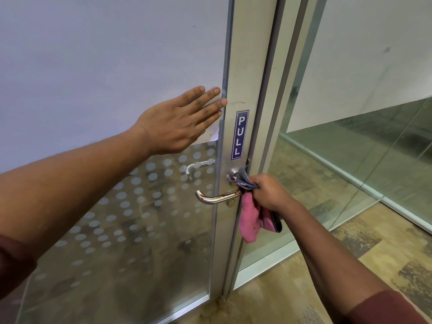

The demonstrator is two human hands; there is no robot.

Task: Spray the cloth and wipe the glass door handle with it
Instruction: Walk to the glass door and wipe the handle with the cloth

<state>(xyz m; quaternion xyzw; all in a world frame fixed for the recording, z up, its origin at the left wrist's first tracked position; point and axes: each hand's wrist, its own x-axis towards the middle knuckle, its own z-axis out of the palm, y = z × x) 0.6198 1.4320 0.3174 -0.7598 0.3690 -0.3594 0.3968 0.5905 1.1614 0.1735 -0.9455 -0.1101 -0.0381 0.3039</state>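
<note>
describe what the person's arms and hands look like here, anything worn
Both forearms are bare. Each arm shows the edge of a dark maroon sleeve, pushed up near the elbow. The left hand and right hand wear no gloves, and no rings, watch or bracelet are visible.

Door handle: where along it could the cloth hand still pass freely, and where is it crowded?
The lever's polished run, from its curved left tip to the frame, is bare. The pivot end by the door frame is crowded: the right hand grips the pink cloth there, below the PULL sticker. The left hand lies flat on the glass above.
</note>
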